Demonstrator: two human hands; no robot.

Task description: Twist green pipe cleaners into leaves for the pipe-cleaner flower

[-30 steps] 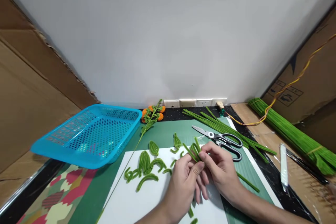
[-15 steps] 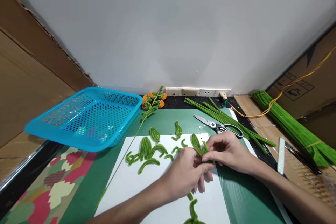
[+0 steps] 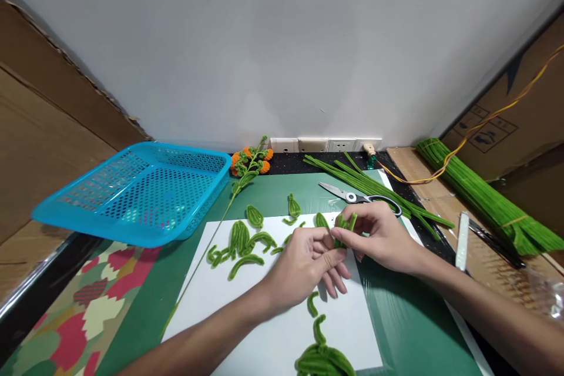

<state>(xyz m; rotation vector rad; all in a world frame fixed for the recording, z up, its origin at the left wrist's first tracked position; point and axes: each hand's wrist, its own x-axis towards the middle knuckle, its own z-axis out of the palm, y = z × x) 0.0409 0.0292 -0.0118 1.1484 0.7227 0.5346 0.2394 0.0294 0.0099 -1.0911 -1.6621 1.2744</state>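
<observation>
Over the white paper sheet (image 3: 247, 323), both hands meet at a small bent green pipe cleaner piece (image 3: 348, 223). My right hand (image 3: 381, 232) pinches it between thumb and fingers, its short ends poking up. The thumb and forefinger of my left hand (image 3: 308, 264) close on its lower part, with the other fingers loosely curled; the exact grip is partly hidden. Behind them lies a leaf-shaped green loop (image 3: 321, 221). More pipe cleaner leaves (image 3: 240, 239) and curled pieces (image 3: 247, 264) lie to the left. A pile of green leaves (image 3: 324, 359) sits at the near edge.
A blue perforated basket (image 3: 211, 188) stands at left, beside an orange flower stem (image 3: 235, 191). Scissors (image 3: 352, 197) and loose green pipe cleaners (image 3: 365, 179) lie behind my right hand. Farther right are a thick green bundle (image 3: 484, 200), a white-handled tool (image 3: 462, 241) and a yellow-red cord (image 3: 484, 135).
The view has tilted slightly, showing more of the near pile. My hands have shifted a little; the held piece now shows its ends more upright, and my left fingers have spread slightly.
</observation>
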